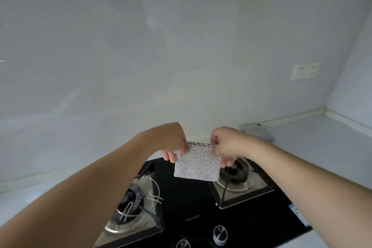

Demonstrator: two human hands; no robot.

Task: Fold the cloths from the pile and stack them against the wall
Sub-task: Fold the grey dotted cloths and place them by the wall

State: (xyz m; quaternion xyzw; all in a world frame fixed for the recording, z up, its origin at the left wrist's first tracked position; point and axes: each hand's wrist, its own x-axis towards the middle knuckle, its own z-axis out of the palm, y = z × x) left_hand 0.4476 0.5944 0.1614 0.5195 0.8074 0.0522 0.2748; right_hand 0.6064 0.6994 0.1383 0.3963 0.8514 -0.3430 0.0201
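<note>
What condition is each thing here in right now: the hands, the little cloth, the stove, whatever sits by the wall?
Left hand: pinches the cloth's top left corner.
Right hand: pinches the top right corner.
Dotted cloth: folded, held in the air above the stove, hanging down.
Stack of cloths: lying on the counter against the wall.
Left burner: no flame visible.
Right burner: no flame visible.
Knobs: setting too blurred to tell.
Wall socket: nothing plugged in.

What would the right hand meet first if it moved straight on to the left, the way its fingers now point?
Probably the left hand. The right hand pinches the dotted cloth by its top edge, fingers towards the left hand at the other corner; only cloth lies between them. Depth looks similar, though uncertain.
</note>
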